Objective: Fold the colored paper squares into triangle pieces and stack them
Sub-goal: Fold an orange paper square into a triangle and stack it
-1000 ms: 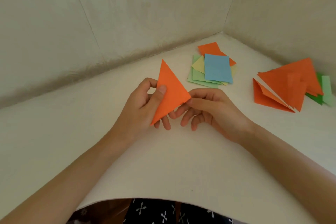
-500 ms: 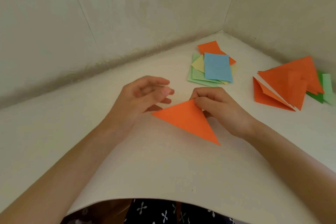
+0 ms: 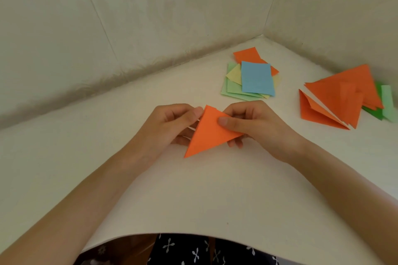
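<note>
A: In the left hand [image 3: 170, 127], fingers curled: the upper edge of the orange triangle [image 3: 210, 135]?
B: Yes; sharp tip toward 7 o'clock. Pinched at the opposite corner by the right hand [image 3: 256, 123], thumb on top.
A: And the stack of folded triangles [image 3: 342, 97]?
B: Well apart, at 3 o'clock from the right hand; nearer that side, so probably a right-hand carry.
</note>
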